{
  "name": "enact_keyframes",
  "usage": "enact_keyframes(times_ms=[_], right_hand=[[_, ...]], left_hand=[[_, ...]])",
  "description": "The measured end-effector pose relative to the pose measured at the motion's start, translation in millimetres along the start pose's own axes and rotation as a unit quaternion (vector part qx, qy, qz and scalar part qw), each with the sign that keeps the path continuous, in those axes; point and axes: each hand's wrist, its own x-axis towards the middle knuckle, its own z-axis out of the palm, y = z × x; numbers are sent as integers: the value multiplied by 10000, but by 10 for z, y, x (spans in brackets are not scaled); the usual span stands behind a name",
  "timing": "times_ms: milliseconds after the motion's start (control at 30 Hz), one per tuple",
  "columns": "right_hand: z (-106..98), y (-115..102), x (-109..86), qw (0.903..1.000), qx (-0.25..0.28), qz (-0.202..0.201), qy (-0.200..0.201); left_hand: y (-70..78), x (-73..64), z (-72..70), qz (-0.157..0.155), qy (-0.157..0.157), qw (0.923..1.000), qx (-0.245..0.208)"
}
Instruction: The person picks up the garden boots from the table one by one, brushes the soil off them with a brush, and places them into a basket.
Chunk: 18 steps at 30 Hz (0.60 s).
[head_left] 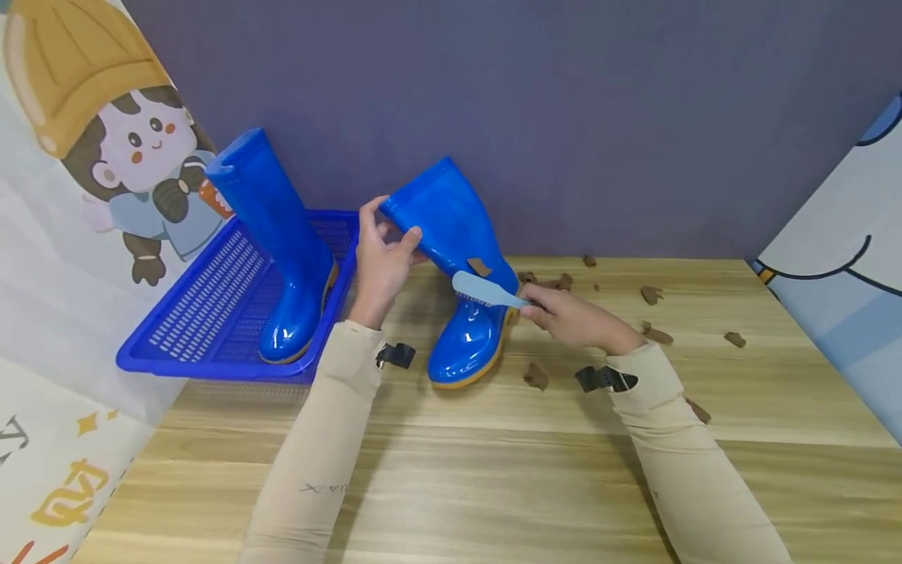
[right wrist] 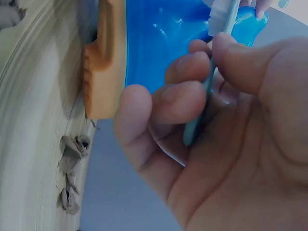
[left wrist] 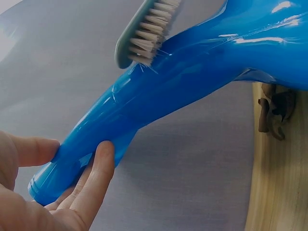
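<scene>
A glossy blue rain boot [head_left: 458, 227] with a yellow-orange sole [right wrist: 107, 91] stands on the table, its shaft leaning left. My left hand [head_left: 384, 266] grips the top of the shaft, thumb on one side and fingers on the other. In my right hand [head_left: 574, 317] is a scrub brush [head_left: 486, 288], pinched by its pale blue handle. Its light bristles [left wrist: 149, 36] face the boot, right at the front of the ankle in the left wrist view. A brown flake [head_left: 479, 266] lies on the shaft just above the brush.
On the left, a blue plastic basket [head_left: 134, 356] holds a second blue boot [head_left: 271, 211], upright. Several brown, mud-like pieces [head_left: 535, 376] are scattered over the wooden table [head_left: 451, 478], mostly right of the boot. A grey-purple wall panel [head_left: 599, 117] closes off the back.
</scene>
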Motion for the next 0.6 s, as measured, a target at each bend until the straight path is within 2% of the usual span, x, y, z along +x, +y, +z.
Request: enact_keyframes(times_ms=[167,300,600], right_hand=[[-32,72,-19,9998,143,21,104],[-52,92,-26,9992,208,254,241],[-66,176,-29,9937,-233,824,728]], left_hand=[[8,4,14,-11,9,10000,-14],[16,8,18,-30,13,10000,26],[2,9,17,-19,65,10000,39]])
